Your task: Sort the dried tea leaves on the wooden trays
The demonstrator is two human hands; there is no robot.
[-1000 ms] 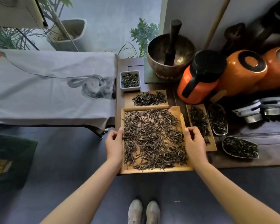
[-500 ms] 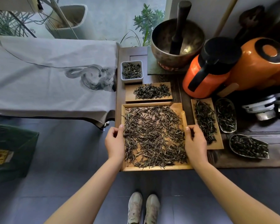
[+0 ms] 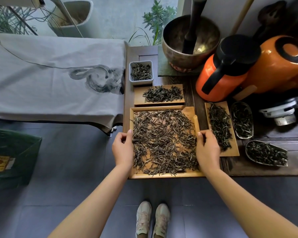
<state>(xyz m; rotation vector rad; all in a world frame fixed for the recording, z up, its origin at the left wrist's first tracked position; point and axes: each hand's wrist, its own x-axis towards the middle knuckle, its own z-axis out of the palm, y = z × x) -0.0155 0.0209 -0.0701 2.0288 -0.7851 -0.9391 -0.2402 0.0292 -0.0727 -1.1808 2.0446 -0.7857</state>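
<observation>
A large wooden tray (image 3: 165,175) holds a wide spread of dried tea leaves (image 3: 163,140). My left hand (image 3: 122,148) grips its left rim and my right hand (image 3: 207,148) grips its right rim. A smaller wooden tray (image 3: 138,98) with a strip of leaves lies just behind it. To the right, a narrow wooden tray (image 3: 230,152) carries darker leaves, partly under my right hand. Behind the small tray stands a white square dish (image 3: 141,81) of leaves.
Two glass scoop dishes (image 3: 242,120) (image 3: 266,152) of tea lie at the right. An orange flask (image 3: 220,74), orange jars (image 3: 282,66) and a metal bowl with a pestle (image 3: 190,42) crowd the back. A grey cloth-covered table (image 3: 50,79) stands left. My shoes (image 3: 152,219) are on the floor.
Both hands keep their hold on the large tray's side rims. The view has shifted slightly, so the tray looks lower in frame; the leaves look spread much the same.
</observation>
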